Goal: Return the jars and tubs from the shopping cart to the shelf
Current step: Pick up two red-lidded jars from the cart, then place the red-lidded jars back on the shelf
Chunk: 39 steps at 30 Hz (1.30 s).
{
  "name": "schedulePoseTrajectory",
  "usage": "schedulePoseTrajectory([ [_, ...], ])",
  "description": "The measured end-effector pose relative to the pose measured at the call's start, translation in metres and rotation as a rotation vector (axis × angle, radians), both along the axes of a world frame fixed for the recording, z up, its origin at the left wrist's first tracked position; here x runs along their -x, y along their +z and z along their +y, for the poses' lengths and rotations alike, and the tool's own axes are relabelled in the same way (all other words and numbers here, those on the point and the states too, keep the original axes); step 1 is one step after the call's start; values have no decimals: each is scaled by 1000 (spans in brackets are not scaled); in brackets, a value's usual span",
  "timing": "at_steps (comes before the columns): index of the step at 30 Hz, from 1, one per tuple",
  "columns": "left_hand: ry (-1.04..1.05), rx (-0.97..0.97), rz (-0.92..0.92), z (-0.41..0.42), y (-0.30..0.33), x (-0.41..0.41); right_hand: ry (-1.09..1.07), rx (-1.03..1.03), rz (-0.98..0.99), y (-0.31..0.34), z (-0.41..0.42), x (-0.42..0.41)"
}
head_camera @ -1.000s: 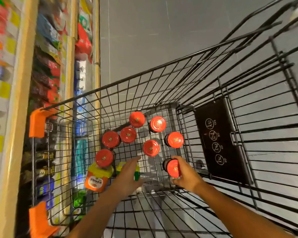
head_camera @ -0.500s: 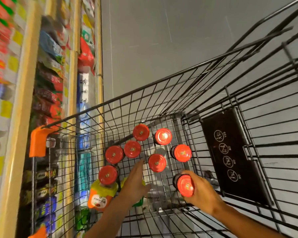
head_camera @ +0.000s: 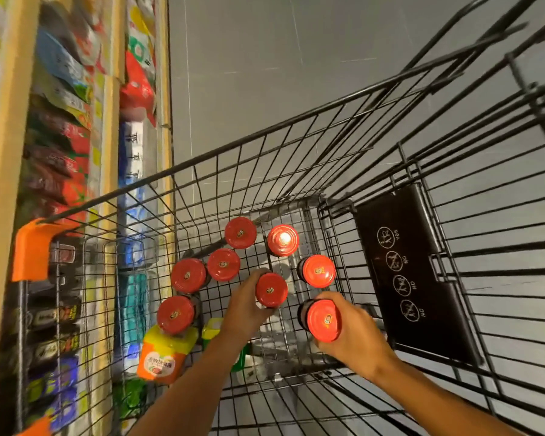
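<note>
The only stuff you can properly read is on the black plate (head_camera: 422, 278) on the cart's seat flap: four round pictogram signs in a column, the top one tagged "YES" and the three below it each tagged "NO". The print runs sideways from this angle. The orange tub (head_camera: 159, 363) has a white label with Chinese characters, too blurry to make out. The red jar lids (head_camera: 239, 232) each carry a tiny center logo, too small to read. On the shelf (head_camera: 0, 184), a white pack (head_camera: 134, 143) shows what looks like a large Chinese character repeated, smeared by blur; the other packs are just color smears.
</note>
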<state>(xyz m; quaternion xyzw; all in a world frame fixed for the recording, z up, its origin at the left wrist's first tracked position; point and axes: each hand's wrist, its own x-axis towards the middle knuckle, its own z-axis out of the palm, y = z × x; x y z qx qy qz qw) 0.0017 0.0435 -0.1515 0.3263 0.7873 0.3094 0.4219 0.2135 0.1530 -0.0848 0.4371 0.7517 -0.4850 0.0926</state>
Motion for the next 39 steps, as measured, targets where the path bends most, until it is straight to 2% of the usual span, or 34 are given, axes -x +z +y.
schedulePoseTrajectory([
  [4, 21, 7, -14, -5, 17, -4, -2, 20, 22, 15, 4, -3],
  [7, 57, 27, -51, -17, 52, -2, 2, 47, 58, 52, 8, -2],
  [14, 175, -67, 84, -23, 226, 8, -12, 33, 213, 191, 15, 11],
  [19, 283, -182, 149, -25, 351, 17, -40, -64, 408, 290, 21, 30],
  [25, 497, -379, 294, -38, 462, 4, -82, -157, 680, 382, 31, 58],
  [28, 655, -477, 310, -53, 502, -4, -55, -174, 783, 423, 29, 69],
  [33, 756, -603, 344, -91, 558, -14, 37, -213, 912, 484, 13, 90],
  [39, 900, -652, 479, -153, 612, -22, 209, -178, 1004, 536, -32, 119],
])
